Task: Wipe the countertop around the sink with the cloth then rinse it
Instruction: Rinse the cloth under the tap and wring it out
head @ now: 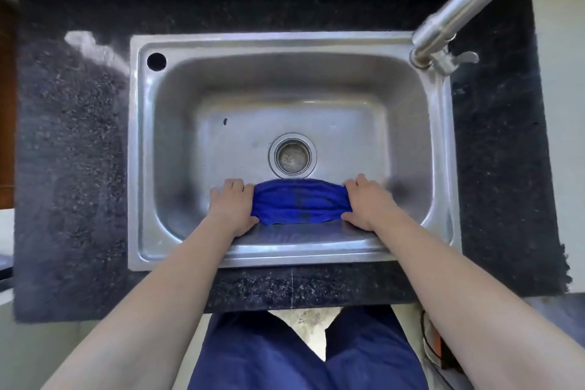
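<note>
Dark speckled counter (72,168) across most of the frame, wrapping the sink on its left, right and lower sides, with a pale smear (91,44) at the upper left, just off the sink's corner. Steel sink (285,41) set in the centre, no water seen running into the basin. Faucet (468,3) rooted at the sink's upper right corner, pipe slanting out of the top right of the frame, outlet out of sight. Blue cloth (300,203) down inside the basin at the lower middle of the frame, just below the drain (292,155), bunched into a band with its long axis running left to right. Held at both ends: left hand (232,203) on the left end, right hand (368,203) on the right end, fingers (235,184) of each curled over and gripping the fabric. Looks like the rinsing stage rather than the wiping; completeness of the wiping impossible to judge from here. Faucet up and to the right of the cloth, so right hand the nearer one to the small lever (468,57) at its base. Probably a matter of freeing that hand for the lever, with the left gripping its end of the cloth.
</note>
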Tool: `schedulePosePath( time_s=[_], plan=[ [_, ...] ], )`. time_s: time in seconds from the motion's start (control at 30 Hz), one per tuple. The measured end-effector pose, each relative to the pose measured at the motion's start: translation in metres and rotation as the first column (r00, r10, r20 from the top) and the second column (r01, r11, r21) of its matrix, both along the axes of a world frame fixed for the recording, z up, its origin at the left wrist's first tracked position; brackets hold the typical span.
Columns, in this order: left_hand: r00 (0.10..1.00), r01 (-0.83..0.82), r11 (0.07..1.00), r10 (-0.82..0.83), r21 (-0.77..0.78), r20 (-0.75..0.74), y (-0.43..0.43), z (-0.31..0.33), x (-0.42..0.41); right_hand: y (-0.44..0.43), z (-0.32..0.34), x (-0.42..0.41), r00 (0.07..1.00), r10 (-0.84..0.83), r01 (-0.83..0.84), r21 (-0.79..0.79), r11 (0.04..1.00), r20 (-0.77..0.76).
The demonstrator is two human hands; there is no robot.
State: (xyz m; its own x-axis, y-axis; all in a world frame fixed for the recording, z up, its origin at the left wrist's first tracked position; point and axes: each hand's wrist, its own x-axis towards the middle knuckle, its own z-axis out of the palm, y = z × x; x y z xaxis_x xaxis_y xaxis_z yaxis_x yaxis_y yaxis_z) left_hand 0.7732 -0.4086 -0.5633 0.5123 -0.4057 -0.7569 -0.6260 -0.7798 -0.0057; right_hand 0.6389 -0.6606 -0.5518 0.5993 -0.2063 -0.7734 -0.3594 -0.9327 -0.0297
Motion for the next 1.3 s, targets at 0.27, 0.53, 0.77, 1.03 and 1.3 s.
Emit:
schedulePosePath(
  time_s=[0.27, 0.53, 0.77, 1.03, 1.3],
  plan=[
    [0.962, -0.113, 0.978, 0.152, 0.173, -0.228, -0.003, 0.029, 0.003, -0.002, 0.039, 0.001, 0.967, -0.123, 0.141, 0.070, 0.988, -0.221],
    [0.444, -0.835, 0.550, 0.705, 0.030, -0.553, -0.016, 0.090, 0.001, 0.022, 0.102, 0.014, 0.836, -0.549, 0.521, 0.332, 0.786, -0.012],
    [-0.122, -0.973, 0.074, 0.638, 0.218, -0.760, -0.025, 0.141, 0.007, 0.067, 0.157, 0.037, 0.533, -0.807, 0.553, 0.619, 0.559, 0.253],
    [-0.029, -0.985, 0.127, 0.550, 0.117, -0.835, -0.019, 0.166, 0.021, 0.089, 0.170, 0.020, 0.696, -0.705, 0.390, 0.752, 0.531, 0.137],
    [0.003, -0.932, 0.348, 0.279, 0.098, -0.960, -0.017, 0.217, 0.033, 0.071, 0.154, 0.006, 0.720, -0.404, 0.162, 0.429, 0.889, 0.565]
  ],
)
